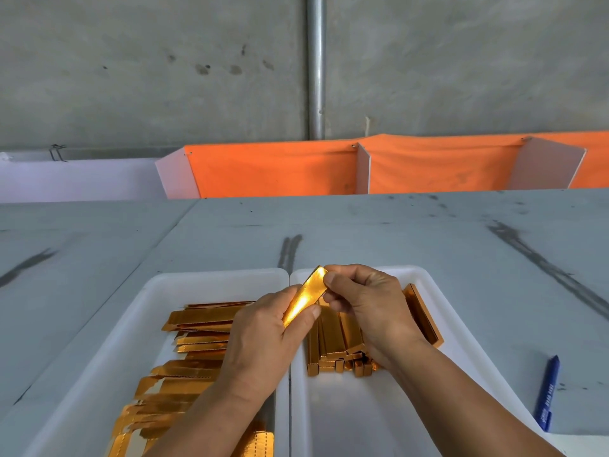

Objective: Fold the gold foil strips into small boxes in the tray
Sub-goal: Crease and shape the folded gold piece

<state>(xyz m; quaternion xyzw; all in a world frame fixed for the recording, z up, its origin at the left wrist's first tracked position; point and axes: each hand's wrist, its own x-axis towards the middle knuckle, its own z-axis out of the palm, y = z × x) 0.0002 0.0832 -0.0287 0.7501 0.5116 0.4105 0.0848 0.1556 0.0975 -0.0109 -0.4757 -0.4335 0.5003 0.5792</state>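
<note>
- the left hand [263,341] and right hand [369,308] are close together above the seam between two white trays, both clamped on one gold foil strip [304,300].
- the strip is held up off the trays, slanting from near-left to far-right, its shiny face catching the light.
- the left hand grips the near end, with the thumb on the strip's right edge and the fingers curled behind it.
- the right hand pinches the far end between thumb and forefinger, the other fingers curled under.
- the left tray [214,275] holds a loose pile of flat strips [197,324], mostly crosswise and overlapping, running from mid-tray to the near edge; the left forearm hides part of the pile.
- the right tray [428,275] holds the folded boxes [333,341], long and narrow, packed side by side with their ends toward the near side, below the hands.
- one more box [423,313] lies at an angle just right of the right wrist.
- the two trays sit just beside each other on a grey, scuffed bench [395,232].
- a blue pen [547,394] lies on the bench to the right of the right tray, apart from it.
- beyond the far edge of the bench an orange cloth [280,169] hangs between white panels.
- behind the cloth is a concrete wall [131,61] with an upright metal pipe [315,67].
</note>
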